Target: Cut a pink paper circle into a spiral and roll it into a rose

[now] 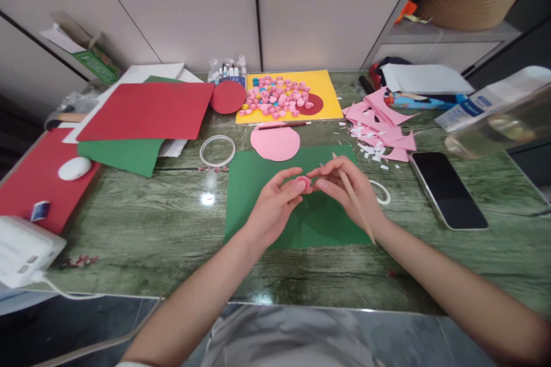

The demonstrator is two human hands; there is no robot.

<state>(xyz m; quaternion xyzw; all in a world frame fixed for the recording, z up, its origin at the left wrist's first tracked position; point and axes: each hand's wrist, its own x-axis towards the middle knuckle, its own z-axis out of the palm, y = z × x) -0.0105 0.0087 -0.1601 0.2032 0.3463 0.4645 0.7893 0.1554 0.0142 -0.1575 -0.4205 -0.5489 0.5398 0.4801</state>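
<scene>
Between the thumb and fingers of my left hand (pixel 275 206) is a small rolled pink paper flower (pixel 303 182). My right hand (pixel 350 192) has a thin pale wooden stick (pixel 355 200) tucked in it, slanting down toward the wrist. Its fingertips come close to the flower's right side; whether they touch it I cannot tell. Both hands are above a green paper sheet (pixel 247 200). Just beyond lies a pink paper disc (pixel 275 142), with a dark red pencil-like stick (pixel 284 125) along its far edge.
Many small pink rolled flowers (pixel 279 94) cover a yellow sheet (pixel 329 92) at the back. Pink paper scraps (pixel 383 123) and a phone (pixel 447 189) lie right. A tape roll (pixel 217 151), red sheets (pixel 146 109) and a white charger (pixel 28 249) occupy the left.
</scene>
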